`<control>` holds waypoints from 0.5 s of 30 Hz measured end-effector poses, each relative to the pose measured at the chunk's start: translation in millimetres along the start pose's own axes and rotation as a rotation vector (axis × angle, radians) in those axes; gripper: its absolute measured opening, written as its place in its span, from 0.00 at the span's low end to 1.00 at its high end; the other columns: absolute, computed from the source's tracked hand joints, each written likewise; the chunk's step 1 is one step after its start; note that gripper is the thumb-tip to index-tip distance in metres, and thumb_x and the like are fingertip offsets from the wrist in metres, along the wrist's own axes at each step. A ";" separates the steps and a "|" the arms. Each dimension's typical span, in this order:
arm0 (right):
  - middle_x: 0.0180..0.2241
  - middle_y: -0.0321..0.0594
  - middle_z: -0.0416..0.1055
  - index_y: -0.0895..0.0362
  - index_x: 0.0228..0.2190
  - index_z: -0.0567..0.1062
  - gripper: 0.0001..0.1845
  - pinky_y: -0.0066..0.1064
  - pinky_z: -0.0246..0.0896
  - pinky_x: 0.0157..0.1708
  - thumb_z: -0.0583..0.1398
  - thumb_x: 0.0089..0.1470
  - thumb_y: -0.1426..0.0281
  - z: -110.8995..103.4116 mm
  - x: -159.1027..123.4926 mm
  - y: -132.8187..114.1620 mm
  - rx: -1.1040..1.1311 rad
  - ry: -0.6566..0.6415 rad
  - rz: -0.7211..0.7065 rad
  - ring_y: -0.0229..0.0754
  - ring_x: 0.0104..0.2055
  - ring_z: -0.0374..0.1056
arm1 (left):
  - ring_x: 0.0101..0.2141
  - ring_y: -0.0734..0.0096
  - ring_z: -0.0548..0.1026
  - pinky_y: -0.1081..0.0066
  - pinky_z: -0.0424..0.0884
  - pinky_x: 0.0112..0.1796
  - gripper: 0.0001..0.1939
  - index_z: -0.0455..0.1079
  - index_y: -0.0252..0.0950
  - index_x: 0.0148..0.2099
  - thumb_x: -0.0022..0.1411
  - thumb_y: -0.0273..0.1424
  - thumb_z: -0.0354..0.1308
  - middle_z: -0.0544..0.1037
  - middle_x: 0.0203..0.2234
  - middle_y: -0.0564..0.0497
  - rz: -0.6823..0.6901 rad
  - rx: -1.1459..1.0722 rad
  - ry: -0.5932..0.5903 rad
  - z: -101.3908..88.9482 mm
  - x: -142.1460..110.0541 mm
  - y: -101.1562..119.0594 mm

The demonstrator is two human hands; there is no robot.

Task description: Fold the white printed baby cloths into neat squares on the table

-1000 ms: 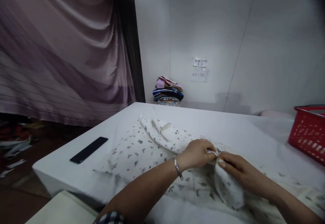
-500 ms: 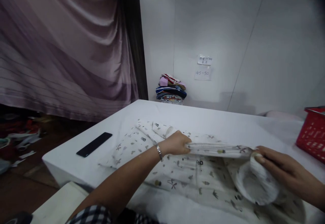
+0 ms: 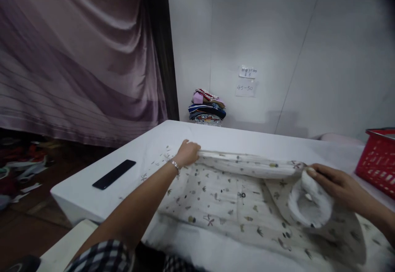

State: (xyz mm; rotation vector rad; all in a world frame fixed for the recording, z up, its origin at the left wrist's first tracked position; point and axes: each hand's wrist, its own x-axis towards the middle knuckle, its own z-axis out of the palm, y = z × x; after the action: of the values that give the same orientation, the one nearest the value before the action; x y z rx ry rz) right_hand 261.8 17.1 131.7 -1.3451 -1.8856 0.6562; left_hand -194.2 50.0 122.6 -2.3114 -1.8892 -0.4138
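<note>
A white cloth garment point(image 3: 222, 194) printed with small plants and animals lies spread over the white table. My left hand point(image 3: 188, 153), with a bracelet at the wrist, is closed on the upper edge of the cloth at its left. Farther right, my right hand point(image 3: 333, 185) pinches the same edge near a rounded, gathered white opening point(image 3: 310, 202). Between both hands the edge is drawn out in a long folded band, raised a little off the table. Part of the cloth runs out of view at the lower right.
A dark flat phone-like slab point(image 3: 114, 174) lies on the white table point(image 3: 148, 138) at left. A red basket point(image 3: 378, 161) stands at the right edge. Folded clothes point(image 3: 206, 107) are stacked by the wall beneath paper notes point(image 3: 246, 87). A mauve curtain point(image 3: 92, 58) hangs at left.
My left hand has moved left and away from me along the cloth, lengthening the stretched edge. My right hand keeps its hold and has risen slightly in view.
</note>
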 end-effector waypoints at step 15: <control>0.33 0.38 0.75 0.54 0.31 0.77 0.20 0.28 0.64 0.37 0.58 0.44 0.53 17.4 -37.5 75.3 -0.168 -0.168 0.226 0.48 0.40 0.69 | 0.35 0.65 0.71 0.70 0.64 0.38 0.09 0.68 0.35 0.29 0.46 0.19 0.51 0.74 0.30 0.48 0.249 -0.111 -0.292 54.7 -65.4 23.1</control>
State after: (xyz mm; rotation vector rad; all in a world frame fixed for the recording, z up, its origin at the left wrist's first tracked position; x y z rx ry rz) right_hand 299.1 6.3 55.1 -1.6743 -1.9739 0.7566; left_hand -176.2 -1.6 53.2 -2.7683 -1.6924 -0.1628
